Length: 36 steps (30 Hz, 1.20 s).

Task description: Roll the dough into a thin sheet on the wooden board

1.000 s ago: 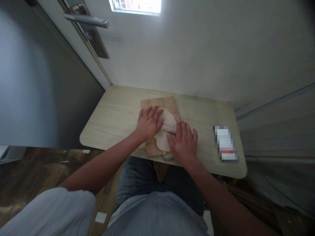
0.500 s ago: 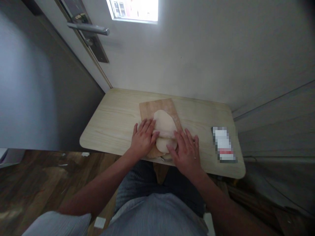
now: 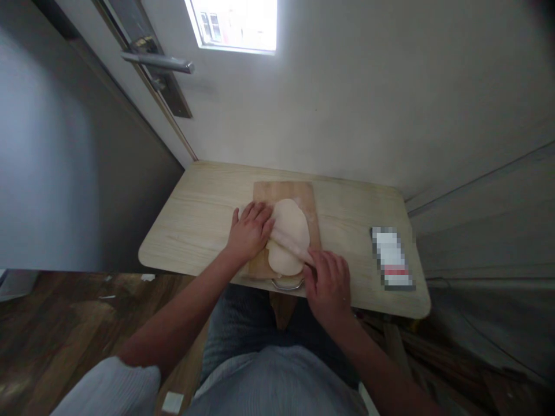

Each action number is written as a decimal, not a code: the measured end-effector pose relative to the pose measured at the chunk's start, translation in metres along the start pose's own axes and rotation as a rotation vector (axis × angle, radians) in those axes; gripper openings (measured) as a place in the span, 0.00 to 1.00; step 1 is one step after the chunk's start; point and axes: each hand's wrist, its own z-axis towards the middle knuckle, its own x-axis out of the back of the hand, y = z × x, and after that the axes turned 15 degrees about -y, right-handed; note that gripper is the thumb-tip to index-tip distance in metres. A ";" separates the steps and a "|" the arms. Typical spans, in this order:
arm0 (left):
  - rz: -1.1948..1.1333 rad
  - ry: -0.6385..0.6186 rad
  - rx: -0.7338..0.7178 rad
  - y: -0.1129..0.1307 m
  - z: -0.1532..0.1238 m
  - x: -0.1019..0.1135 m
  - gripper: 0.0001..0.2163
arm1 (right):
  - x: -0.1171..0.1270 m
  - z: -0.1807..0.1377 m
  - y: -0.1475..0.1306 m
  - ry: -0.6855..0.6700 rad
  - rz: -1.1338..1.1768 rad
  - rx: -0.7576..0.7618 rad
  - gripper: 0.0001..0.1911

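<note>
— So, where are the hands?
— Nearest, the right hand (image 3: 328,284) has a loose grip, fingers laid over the 4 o'clock end of the rolling pin (image 3: 291,245). The left hand (image 3: 249,232) lies flat and unclenched on its 10 o'clock end.
— And the dough (image 3: 289,219)?
— Under the pin, on the wooden board (image 3: 307,194), mid-tabletop (image 3: 202,211).

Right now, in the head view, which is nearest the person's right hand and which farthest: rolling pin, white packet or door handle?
1. rolling pin: touched by the right hand, lying across the dough.
2. white packet: on the table, to the hand's right.
3. door handle: far away, upper left.
</note>
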 end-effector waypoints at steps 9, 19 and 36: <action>-0.088 0.080 -0.074 0.011 -0.006 -0.002 0.16 | 0.013 0.007 0.024 -0.053 0.187 0.022 0.16; -0.006 0.049 -0.090 0.035 -0.001 -0.006 0.18 | 0.017 0.003 0.044 -0.050 0.033 -0.047 0.18; 0.053 0.024 -0.082 0.035 0.055 -0.002 0.21 | 0.007 0.062 0.057 0.026 -0.284 -0.230 0.26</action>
